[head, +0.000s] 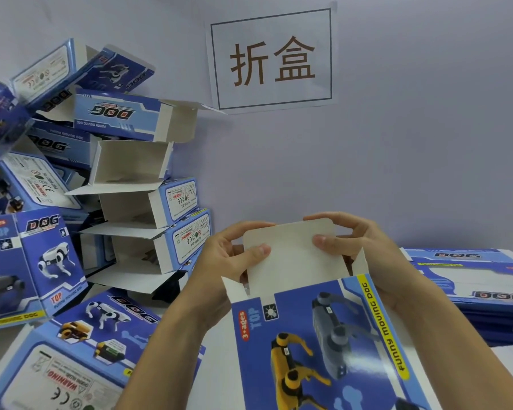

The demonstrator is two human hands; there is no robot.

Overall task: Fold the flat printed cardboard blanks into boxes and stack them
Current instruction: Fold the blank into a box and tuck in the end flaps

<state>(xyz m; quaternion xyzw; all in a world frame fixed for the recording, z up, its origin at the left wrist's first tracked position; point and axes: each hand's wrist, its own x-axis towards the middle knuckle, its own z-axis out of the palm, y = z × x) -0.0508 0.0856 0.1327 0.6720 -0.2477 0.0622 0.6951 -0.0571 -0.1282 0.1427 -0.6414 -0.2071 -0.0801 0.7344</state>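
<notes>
Box stands with its long axis running away from the person, its white end flap pinched at both far corners by left hand and right hand.

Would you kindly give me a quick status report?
Left hand and right hand pinching end flap of box. Flap not tucked. Nothing in the way.
</notes>
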